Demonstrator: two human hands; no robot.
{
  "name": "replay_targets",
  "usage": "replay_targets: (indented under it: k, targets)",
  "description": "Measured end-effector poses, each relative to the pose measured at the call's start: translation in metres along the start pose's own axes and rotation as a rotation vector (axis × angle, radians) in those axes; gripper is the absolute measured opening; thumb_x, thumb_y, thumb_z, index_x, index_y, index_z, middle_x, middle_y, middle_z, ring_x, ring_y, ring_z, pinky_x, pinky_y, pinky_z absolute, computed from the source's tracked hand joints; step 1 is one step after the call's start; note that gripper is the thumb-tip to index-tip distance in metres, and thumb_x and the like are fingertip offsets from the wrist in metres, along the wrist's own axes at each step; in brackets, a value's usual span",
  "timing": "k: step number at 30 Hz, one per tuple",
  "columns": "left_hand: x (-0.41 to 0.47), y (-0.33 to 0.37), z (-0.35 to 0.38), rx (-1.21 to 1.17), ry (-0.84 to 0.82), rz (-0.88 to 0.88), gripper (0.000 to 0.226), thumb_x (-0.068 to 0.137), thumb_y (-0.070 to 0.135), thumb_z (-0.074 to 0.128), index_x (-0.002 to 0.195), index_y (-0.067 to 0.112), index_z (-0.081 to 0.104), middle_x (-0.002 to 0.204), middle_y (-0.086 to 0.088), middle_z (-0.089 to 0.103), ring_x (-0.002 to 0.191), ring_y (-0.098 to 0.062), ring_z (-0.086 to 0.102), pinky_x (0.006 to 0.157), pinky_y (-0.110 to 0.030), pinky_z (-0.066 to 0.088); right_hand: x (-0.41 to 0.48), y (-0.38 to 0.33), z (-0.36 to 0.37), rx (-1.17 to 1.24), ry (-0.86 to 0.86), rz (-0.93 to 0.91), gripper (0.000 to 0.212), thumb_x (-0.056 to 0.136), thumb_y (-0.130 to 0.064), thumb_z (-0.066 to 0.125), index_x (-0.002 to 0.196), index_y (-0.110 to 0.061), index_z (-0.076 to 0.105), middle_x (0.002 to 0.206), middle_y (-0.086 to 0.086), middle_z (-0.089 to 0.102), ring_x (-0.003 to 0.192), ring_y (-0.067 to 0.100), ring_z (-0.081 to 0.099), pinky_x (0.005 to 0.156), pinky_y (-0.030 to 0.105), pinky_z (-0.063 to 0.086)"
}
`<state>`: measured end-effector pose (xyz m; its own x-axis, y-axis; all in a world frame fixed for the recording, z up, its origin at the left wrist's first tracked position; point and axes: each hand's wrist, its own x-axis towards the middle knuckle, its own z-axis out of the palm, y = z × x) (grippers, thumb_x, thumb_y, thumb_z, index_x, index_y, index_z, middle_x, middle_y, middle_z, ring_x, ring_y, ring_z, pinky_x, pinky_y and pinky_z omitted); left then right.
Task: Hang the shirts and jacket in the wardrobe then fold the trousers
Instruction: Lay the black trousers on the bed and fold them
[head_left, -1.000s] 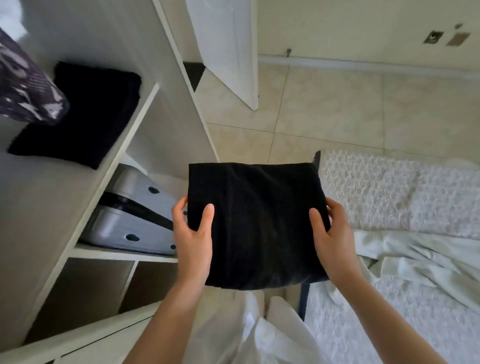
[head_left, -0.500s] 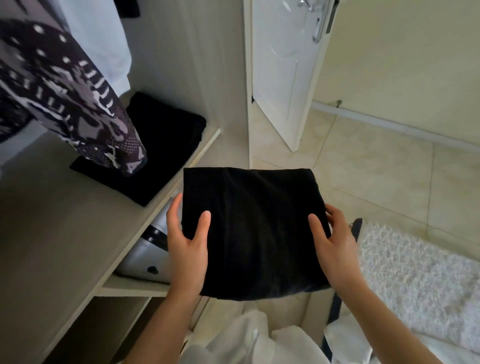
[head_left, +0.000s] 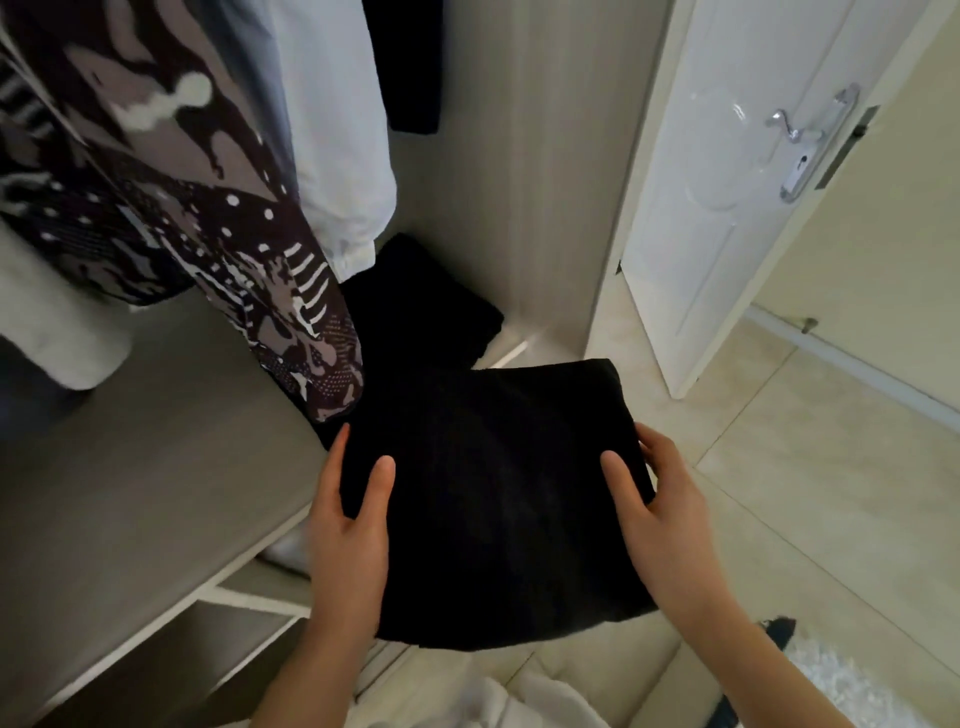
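Head camera, at the open wardrobe (head_left: 524, 156): a patterned shirt (head_left: 171, 218) and a white garment (head_left: 337, 130) hang above its shelf (head_left: 130, 493), where one folded black piece (head_left: 423, 312) already lies. A person holds the folded black trousers (head_left: 493, 499), a flat, neat square, level at the shelf's front edge, nearer it than half a second earlier. The left hand (head_left: 348, 540) and right hand (head_left: 662, 525) each grip a side, thumbs on top, fingers beneath.
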<state>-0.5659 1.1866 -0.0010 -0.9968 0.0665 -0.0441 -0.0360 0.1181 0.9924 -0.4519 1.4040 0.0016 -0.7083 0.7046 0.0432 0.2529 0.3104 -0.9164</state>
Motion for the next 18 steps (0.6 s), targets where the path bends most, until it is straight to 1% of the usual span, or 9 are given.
replay_targets:
  k: [2,3,7,9,12,16,18]
  targets:
    - [-0.002,0.005,0.003,-0.063,0.039,-0.043,0.053,0.083,0.058,0.062,0.134,0.059,0.045,0.137,0.032,0.05,0.128,0.005,0.047,0.102,-0.03,0.04,0.017,-0.007,-0.003,-0.009,-0.041,-0.059,0.042,0.092,-0.043,0.052,0.131,-0.029,0.05,0.095,-0.042,0.05,0.091,-0.033,0.044,0.068,-0.009,0.033]
    - [-0.004,0.008,0.004,-0.1,0.059,-0.064,0.053,0.083,0.056,0.063,0.133,0.06,0.046,0.136,0.032,0.051,0.127,0.004,0.047,0.102,-0.03,0.041,0.025,-0.01,-0.004,-0.015,-0.064,-0.084,0.043,0.091,-0.044,0.051,0.131,-0.028,0.05,0.097,-0.041,0.05,0.091,-0.033,0.045,0.069,-0.008,0.034]
    - [-0.013,0.018,0.011,-0.247,0.165,-0.105,0.044,0.088,0.04,0.064,0.125,0.061,0.053,0.122,0.037,0.058,0.11,0.011,0.057,0.094,-0.026,0.046,0.052,-0.022,-0.006,-0.021,-0.162,-0.184,0.04,0.093,-0.041,0.053,0.131,-0.028,0.051,0.1,-0.04,0.049,0.093,-0.033,0.043,0.071,-0.009,0.033]
    - [-0.017,0.024,0.011,-0.317,0.211,-0.119,0.046,0.086,0.036,0.066,0.124,0.06,0.055,0.124,0.032,0.06,0.112,0.006,0.059,0.094,-0.028,0.048,0.064,-0.031,-0.005,-0.035,-0.194,-0.247,0.04,0.093,-0.041,0.053,0.13,-0.028,0.051,0.1,-0.042,0.047,0.095,-0.035,0.041,0.072,-0.008,0.034]
    - [-0.02,0.036,0.008,-0.385,0.257,-0.09,0.052,0.078,0.04,0.068,0.125,0.059,0.056,0.127,0.025,0.062,0.116,-0.002,0.06,0.094,-0.032,0.049,0.079,-0.048,-0.003,-0.025,-0.244,-0.317,0.041,0.092,-0.043,0.053,0.13,-0.03,0.05,0.102,-0.044,0.044,0.095,-0.037,0.039,0.072,-0.008,0.034]
    - [-0.016,0.054,0.005,-0.451,0.292,-0.02,0.049,0.084,0.032,0.065,0.128,0.051,0.056,0.13,0.018,0.063,0.117,-0.005,0.062,0.095,-0.033,0.048,0.1,-0.074,0.001,0.023,-0.299,-0.39,0.039,0.092,-0.041,0.054,0.128,-0.027,0.052,0.101,-0.04,0.046,0.092,-0.036,0.041,0.071,-0.01,0.03]
    - [-0.011,0.062,0.003,-0.484,0.296,0.009,0.048,0.084,0.031,0.064,0.129,0.048,0.057,0.129,0.014,0.065,0.115,-0.006,0.063,0.091,-0.033,0.049,0.112,-0.088,0.004,0.043,-0.32,-0.42,0.045,0.088,-0.049,0.051,0.128,-0.028,0.051,0.102,-0.041,0.045,0.092,-0.037,0.04,0.07,-0.011,0.031]
